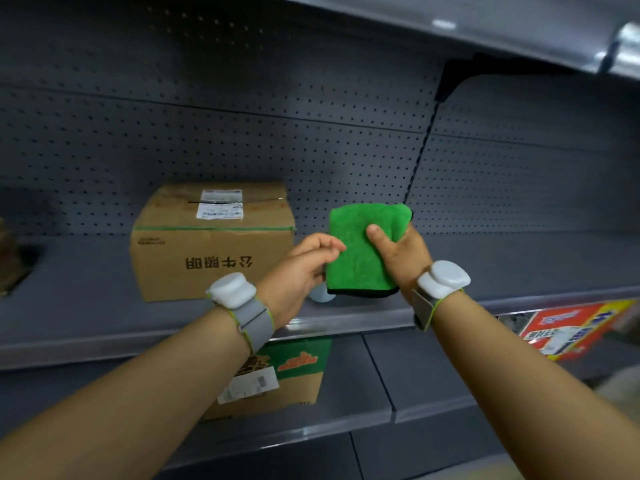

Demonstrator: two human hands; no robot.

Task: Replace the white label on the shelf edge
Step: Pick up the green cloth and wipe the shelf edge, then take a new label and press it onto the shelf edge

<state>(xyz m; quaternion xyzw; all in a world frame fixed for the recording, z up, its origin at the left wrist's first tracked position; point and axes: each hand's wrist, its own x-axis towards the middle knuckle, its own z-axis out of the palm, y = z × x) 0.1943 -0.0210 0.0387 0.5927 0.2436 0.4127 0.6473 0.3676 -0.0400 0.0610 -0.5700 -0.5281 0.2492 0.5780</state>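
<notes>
A folded green cloth (360,251) with a black hem is held up in front of the middle shelf. My right hand (401,254) grips its right side, thumb across the front. My left hand (304,265) pinches the cloth's left edge with curled fingers. Below the hands runs the grey shelf edge (346,322). A small white object (320,294) stands on the shelf just behind my left hand, mostly hidden. No white label shows on the shelf edge near the hands.
A brown cardboard box (211,244) sits on the middle shelf to the left. A green-and-brown box (277,375) stands on the lower shelf. A red and yellow promotional tag (571,327) hangs on the edge at right. Perforated grey back panel (242,133) behind.
</notes>
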